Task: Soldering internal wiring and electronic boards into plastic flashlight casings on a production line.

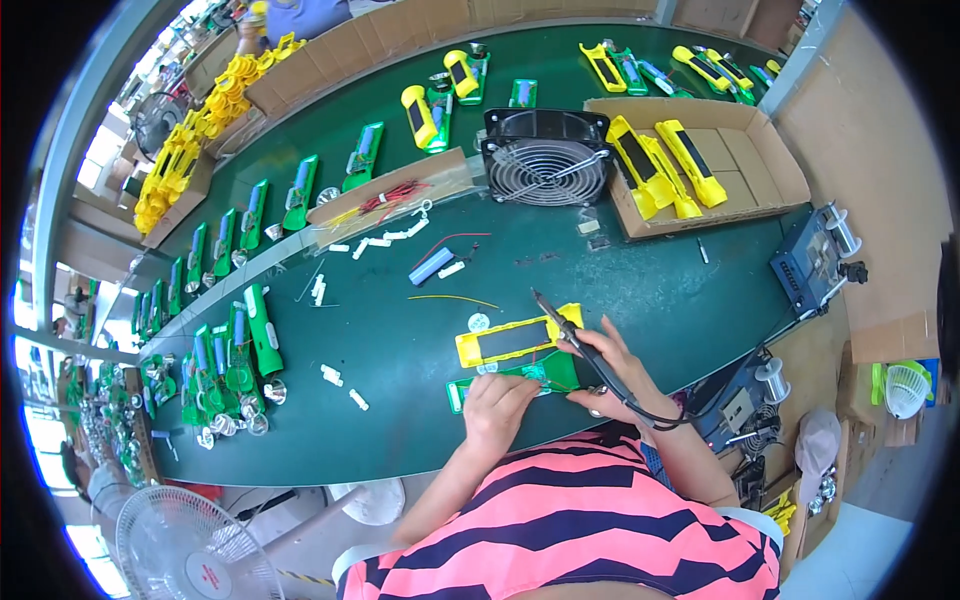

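Observation:
My right hand (618, 362) is closed round a black soldering iron (590, 352), its tip raised toward the upper left and its cable trailing over my wrist. Below it, near the table's front edge, lies a green lamp housing (565, 368) with a small circuit board and thin wires. My left hand (498, 408) rests over the housing's left part, fingers bent and pressed together at the board; what they pinch is hidden. Just beyond lies a yellow frame (482, 351) with a dark panel, partly behind the right hand. A yellow wire (455, 298) lies farther off.
A black fan (548, 160) stands at the back beside a cardboard box (745, 165) of yellow frames. A blue soldering station (800, 270) is at right. Green housings (240, 350) are grouped at left. A blue battery (431, 266) and white connectors (331, 375) lie mid-table.

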`<action>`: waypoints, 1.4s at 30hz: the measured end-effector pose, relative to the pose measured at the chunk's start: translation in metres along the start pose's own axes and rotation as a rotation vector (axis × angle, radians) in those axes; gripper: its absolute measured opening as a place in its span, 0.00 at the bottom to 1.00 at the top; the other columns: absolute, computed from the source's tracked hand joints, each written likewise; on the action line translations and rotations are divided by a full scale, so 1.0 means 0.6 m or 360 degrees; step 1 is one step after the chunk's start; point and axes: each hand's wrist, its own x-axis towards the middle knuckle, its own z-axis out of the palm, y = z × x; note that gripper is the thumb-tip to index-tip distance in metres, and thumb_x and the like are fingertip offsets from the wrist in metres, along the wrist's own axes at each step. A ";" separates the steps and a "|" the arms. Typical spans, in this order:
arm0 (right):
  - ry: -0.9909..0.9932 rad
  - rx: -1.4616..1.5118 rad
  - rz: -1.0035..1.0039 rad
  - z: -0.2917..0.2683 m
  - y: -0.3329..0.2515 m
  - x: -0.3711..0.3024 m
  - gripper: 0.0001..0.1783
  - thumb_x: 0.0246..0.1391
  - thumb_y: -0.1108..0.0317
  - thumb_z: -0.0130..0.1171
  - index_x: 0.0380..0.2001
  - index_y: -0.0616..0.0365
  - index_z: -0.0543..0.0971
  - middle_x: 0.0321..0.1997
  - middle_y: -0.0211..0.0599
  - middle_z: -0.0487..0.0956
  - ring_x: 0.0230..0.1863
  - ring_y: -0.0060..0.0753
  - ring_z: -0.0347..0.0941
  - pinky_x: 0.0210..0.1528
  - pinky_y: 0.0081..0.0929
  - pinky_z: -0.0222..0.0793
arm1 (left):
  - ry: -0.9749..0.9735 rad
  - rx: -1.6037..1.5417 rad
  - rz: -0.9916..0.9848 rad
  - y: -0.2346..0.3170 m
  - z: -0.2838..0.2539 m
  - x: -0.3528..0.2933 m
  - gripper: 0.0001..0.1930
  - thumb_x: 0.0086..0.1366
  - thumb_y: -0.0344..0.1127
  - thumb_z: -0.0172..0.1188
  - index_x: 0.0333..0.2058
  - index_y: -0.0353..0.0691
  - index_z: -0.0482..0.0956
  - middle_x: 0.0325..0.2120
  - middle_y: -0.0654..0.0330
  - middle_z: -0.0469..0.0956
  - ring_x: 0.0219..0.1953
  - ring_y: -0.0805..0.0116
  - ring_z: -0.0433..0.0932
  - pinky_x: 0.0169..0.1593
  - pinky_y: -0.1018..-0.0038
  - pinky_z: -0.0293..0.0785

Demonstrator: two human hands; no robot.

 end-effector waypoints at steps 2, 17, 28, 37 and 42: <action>0.0130 0.0062 0.0116 0.003 -0.013 -0.013 0.31 0.36 0.70 0.63 0.44 0.57 0.60 0.39 0.32 0.77 0.42 0.38 0.72 0.62 0.48 0.41 | -0.0098 0.0019 -0.0063 0.002 -0.012 -0.002 0.11 0.39 0.24 0.63 0.26 0.40 0.77 0.22 0.63 0.71 0.26 0.67 0.70 0.28 0.73 0.65; 0.1031 0.0773 0.0221 0.068 -0.015 -0.081 0.07 0.42 0.75 0.56 0.28 0.60 0.72 0.16 0.30 0.76 0.21 0.20 0.73 0.58 0.45 0.48 | -0.0164 -0.0046 -0.0548 0.015 -0.018 0.011 0.07 0.37 0.21 0.61 0.18 0.36 0.72 0.28 0.58 0.69 0.31 0.62 0.70 0.33 0.71 0.68; 0.1010 0.0758 0.0194 0.077 -0.013 -0.078 0.08 0.42 0.76 0.55 0.30 0.60 0.72 0.15 0.29 0.75 0.22 0.20 0.73 0.58 0.46 0.48 | -0.0194 -0.0036 -0.0559 0.017 -0.022 0.016 0.07 0.37 0.21 0.60 0.17 0.36 0.71 0.27 0.57 0.69 0.31 0.61 0.70 0.34 0.71 0.68; 0.1057 0.0808 0.0186 0.055 -0.016 -0.077 0.08 0.43 0.78 0.54 0.31 0.60 0.72 0.16 0.30 0.75 0.22 0.20 0.73 0.59 0.47 0.46 | -0.0274 -0.0080 -0.0607 0.014 -0.019 0.022 0.07 0.36 0.19 0.59 0.16 0.35 0.71 0.27 0.56 0.68 0.31 0.60 0.70 0.34 0.70 0.68; 0.1078 0.0535 0.0081 0.043 -0.010 -0.084 0.07 0.43 0.76 0.56 0.29 0.60 0.73 0.22 0.31 0.75 0.27 0.22 0.73 0.57 0.50 0.49 | -0.0309 -0.0077 -0.0607 0.013 -0.020 0.025 0.07 0.37 0.19 0.58 0.18 0.34 0.70 0.27 0.55 0.68 0.31 0.59 0.70 0.34 0.70 0.68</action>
